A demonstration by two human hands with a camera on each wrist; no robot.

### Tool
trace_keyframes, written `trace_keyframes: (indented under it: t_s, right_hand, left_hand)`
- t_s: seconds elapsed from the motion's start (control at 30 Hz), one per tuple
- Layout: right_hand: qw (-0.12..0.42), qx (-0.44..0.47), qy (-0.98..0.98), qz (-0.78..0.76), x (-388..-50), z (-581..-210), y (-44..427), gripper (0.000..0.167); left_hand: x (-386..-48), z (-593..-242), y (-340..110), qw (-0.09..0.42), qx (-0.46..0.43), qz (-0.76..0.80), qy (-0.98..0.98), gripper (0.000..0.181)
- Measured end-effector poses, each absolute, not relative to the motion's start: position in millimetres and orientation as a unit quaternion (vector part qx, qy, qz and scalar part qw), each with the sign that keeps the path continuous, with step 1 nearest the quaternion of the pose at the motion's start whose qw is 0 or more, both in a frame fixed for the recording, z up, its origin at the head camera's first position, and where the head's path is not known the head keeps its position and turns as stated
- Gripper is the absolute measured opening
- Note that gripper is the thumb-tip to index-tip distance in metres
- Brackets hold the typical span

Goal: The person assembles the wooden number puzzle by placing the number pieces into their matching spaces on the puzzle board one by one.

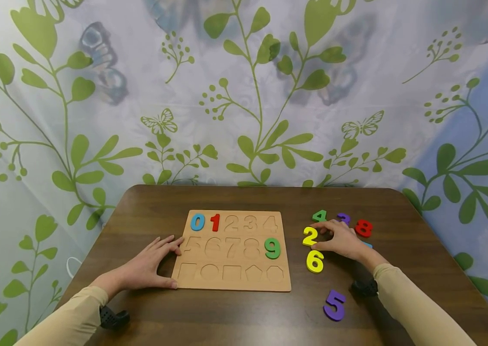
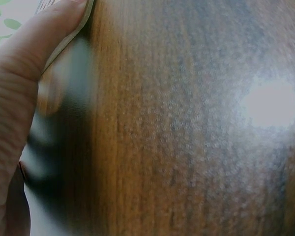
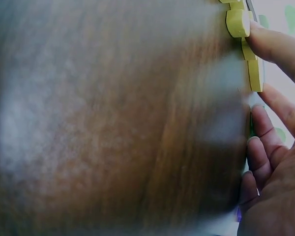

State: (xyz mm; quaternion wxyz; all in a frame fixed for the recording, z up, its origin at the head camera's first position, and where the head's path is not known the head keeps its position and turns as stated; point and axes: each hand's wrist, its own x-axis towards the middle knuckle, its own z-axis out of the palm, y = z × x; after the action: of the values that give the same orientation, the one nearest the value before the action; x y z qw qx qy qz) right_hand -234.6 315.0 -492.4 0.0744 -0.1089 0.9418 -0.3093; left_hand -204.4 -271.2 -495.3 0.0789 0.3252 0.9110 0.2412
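Observation:
A wooden number board (image 1: 235,257) lies on the table, with a blue 0 (image 1: 198,222), a red 1 (image 1: 215,222) and a green 9 (image 1: 272,248) in its recesses. At the board's left edge, my left hand (image 1: 146,266) rests with fingers spread and thumb touching the lower corner. To the right of the board, my right hand (image 1: 341,240) pinches a yellow number 2 (image 1: 310,236) between thumb and index finger. A yellow 6 (image 1: 315,262) lies just below the thumb. The right wrist view shows yellow edges at these fingertips.
Beyond the right hand lie a green 4 (image 1: 319,216), a partly covered purple number (image 1: 344,218) and a red 8 (image 1: 363,228). A blue piece is mostly hidden by the hand. Nearer the front is a purple 5 (image 1: 334,305). A patterned curtain (image 1: 235,120) hangs behind the table.

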Motion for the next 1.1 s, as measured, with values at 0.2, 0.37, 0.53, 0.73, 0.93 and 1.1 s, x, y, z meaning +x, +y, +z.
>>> trace_keyframes:
  t_s: [0.2,0.37,0.53,0.73,0.93,1.1]
  right_hand:
    - [0.064,-0.112,0.944,-0.305,-234.9,-493.6,314.4,0.065]
    - [0.058,-0.114,0.946,-0.299,-234.3,-493.0,313.6,0.063]
    - [0.049,-0.117,0.949,-0.288,-234.0,-492.1,312.7,0.063]
    - [0.035,-0.129,0.952,-0.277,-236.2,-491.0,310.5,0.062]
    - [0.023,-0.138,0.954,-0.266,-243.5,-484.3,304.4,0.06]
    - [0.018,-0.144,0.951,-0.275,-253.4,-470.3,289.1,0.06]
  left_hand:
    - [-204.6,-495.5,-271.7,0.077,0.327,0.239,0.911,0.067]
    - [-204.7,-496.2,-272.0,0.076,0.327,0.24,0.911,0.067]
    - [-204.1,-495.9,-272.0,0.076,0.327,0.241,0.911,0.067]
    - [-203.6,-494.1,-271.7,0.078,0.324,0.244,0.911,0.066]
    - [-204.1,-495.0,-271.8,0.078,0.326,0.242,0.91,0.067]
    - [-204.5,-494.9,-271.5,0.078,0.325,0.241,0.911,0.067]
